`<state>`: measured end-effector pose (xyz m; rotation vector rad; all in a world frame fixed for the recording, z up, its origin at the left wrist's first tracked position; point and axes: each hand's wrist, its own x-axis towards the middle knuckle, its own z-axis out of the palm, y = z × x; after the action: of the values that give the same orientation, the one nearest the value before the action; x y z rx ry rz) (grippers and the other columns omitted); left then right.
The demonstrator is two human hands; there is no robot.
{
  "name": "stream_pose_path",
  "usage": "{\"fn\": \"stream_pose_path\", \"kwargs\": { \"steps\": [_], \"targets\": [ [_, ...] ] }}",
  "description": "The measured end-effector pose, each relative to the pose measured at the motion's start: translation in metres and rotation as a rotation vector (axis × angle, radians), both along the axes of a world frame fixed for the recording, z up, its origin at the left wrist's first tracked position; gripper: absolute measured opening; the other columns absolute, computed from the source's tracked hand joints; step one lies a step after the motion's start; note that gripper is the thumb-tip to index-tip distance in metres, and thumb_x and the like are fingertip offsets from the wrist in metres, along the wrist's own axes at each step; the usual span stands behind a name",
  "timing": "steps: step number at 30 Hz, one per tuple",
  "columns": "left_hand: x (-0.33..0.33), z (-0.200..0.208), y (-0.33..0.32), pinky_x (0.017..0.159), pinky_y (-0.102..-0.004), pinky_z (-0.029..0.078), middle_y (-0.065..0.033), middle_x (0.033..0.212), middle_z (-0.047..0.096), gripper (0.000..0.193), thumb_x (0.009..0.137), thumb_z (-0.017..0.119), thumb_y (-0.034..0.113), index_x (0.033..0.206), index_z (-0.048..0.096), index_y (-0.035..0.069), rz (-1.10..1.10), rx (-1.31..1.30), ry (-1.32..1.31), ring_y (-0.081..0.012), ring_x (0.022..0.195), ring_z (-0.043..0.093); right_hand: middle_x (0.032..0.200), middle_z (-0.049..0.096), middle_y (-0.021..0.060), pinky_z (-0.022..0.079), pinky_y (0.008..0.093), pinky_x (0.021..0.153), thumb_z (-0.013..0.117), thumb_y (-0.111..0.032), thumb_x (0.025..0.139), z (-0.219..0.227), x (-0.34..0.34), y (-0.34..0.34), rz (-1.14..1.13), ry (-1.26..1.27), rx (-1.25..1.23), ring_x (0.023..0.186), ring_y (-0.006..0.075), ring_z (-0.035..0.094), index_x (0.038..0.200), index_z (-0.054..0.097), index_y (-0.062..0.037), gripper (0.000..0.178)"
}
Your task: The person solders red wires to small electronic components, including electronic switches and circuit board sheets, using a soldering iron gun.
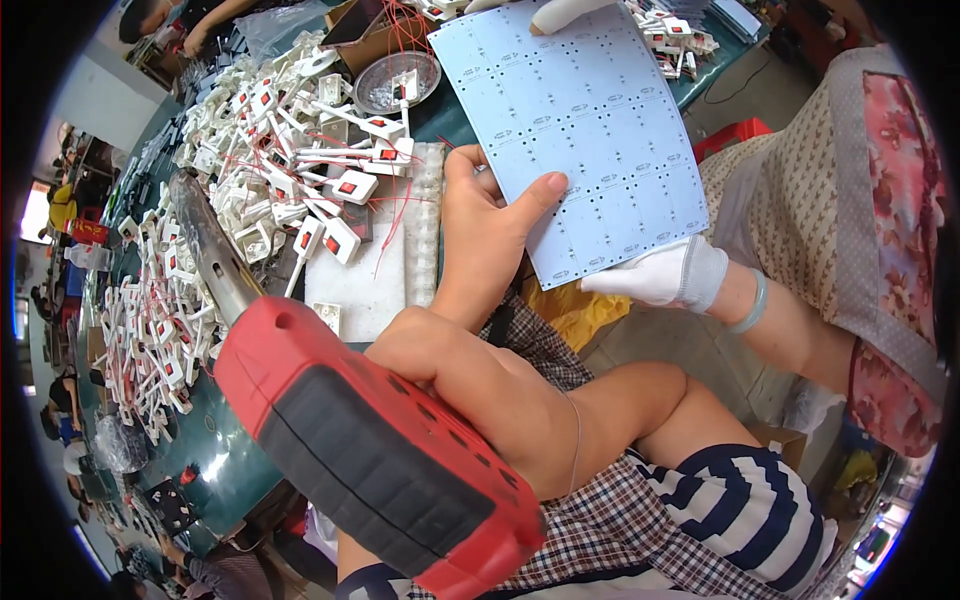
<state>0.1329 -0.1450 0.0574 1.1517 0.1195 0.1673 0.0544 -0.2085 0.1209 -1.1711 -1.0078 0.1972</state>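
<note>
My left hand [492,222] grips the near left edge of a pale blue-white circuit board panel [610,140], its thumb on the front and its fingers behind. A co-worker's white-gloved hand [655,275] supports the panel's lower corner; another gloved hand [570,14] touches its top. Nearer to me, my right hand [455,375] is closed around a red-and-black heat gun [375,450]. Its scorched metal nozzle [225,260] points up and left, toward the pile of parts. The tool's body hides part of my right hand's fingers, and my right hand overlaps the left forearm.
Small white plastic housings [275,120] with red switches and wires cover much of the green table [235,440]. A metal bowl [425,68] of small parts stands behind a white board [370,290]. The co-worker stands at right, near a red stool [735,135] and yellow bag [570,315].
</note>
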Motion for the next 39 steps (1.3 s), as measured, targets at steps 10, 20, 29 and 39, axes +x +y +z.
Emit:
{"fn": "stream_pose_path", "kwargs": {
  "steps": [10, 20, 29, 39],
  "targets": [
    [-0.005, 0.009, -0.012, 0.072, -0.033, 0.06, -0.0183, 0.113, 0.051, 0.057, 0.082, 0.08, 0.016, 0.114, 0.035, 0.0, 0.085, 0.254, -0.095, -0.0244, 0.094, 0.066, 0.101, 0.049, 0.0181, 0.044, 0.039, 0.081, 0.071, -0.011, 0.078, -0.001, -0.007, 0.0, -0.028, 0.022, 0.014, 0.092, 0.0357, 0.052, 0.125, 0.042, 0.0031, 0.058],
    [-0.002, -0.003, -0.01, 0.09, -0.0367, 0.041, -0.0107, 0.098, 0.048, 0.061, 0.077, 0.084, 0.029, 0.11, 0.04, 0.002, 0.208, 0.504, -0.129, -0.0249, 0.092, 0.047, 0.102, 0.049, 0.0183, 0.044, 0.0395, 0.082, 0.072, -0.01, 0.076, 0.004, -0.009, -0.002, -0.016, 0.036, -0.021, 0.093, 0.0353, 0.052, 0.127, 0.041, 0.0029, 0.061],
    [-0.011, 0.01, -0.014, 0.069, -0.0281, 0.053, -0.0174, 0.095, 0.069, 0.051, 0.083, 0.079, 0.015, 0.109, 0.038, -0.001, 0.095, 0.215, -0.109, -0.0182, 0.081, 0.067, 0.102, 0.049, 0.0183, 0.044, 0.04, 0.082, 0.072, -0.009, 0.075, 0.003, -0.01, 0.001, -0.024, 0.039, -0.027, 0.094, 0.0358, 0.052, 0.125, 0.042, 0.0024, 0.06],
    [-0.018, 0.007, -0.001, 0.067, -0.0301, 0.056, -0.0225, 0.096, 0.069, 0.05, 0.085, 0.077, 0.013, 0.114, 0.037, 0.0, 0.027, 0.01, -0.029, -0.021, 0.081, 0.07, 0.109, 0.053, 0.0167, 0.045, 0.0375, 0.089, 0.075, -0.012, 0.077, -0.006, -0.004, 0.004, -0.047, 0.047, -0.002, 0.101, 0.0341, 0.056, 0.128, 0.041, 0.001, 0.063]
  ]
}}
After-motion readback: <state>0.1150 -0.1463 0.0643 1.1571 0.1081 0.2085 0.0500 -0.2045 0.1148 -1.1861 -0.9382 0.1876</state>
